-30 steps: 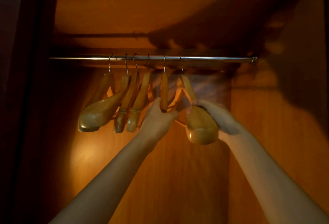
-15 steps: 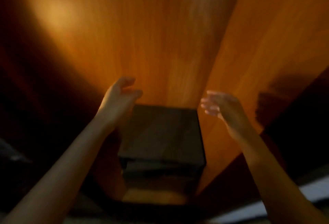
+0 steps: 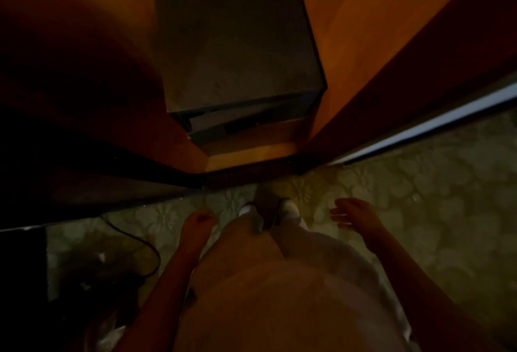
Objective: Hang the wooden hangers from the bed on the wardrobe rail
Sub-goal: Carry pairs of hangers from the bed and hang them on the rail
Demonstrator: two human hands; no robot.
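In front of the dark box (image 3: 237, 49), my left hand (image 3: 197, 224) loosely curled and right hand (image 3: 355, 216) spread hold nothing, so I judge another hanger comes next

empty hands (image 3: 197, 225) above carpet (image 3: 419, 197), dark box (image 3: 237, 49)

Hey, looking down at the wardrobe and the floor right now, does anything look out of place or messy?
A dark cable trails loose across the patterned floor by the left hand. The dark box in the wardbrobe bottom has a panel sitting askew at its front. Both hands are empty; right hand open.
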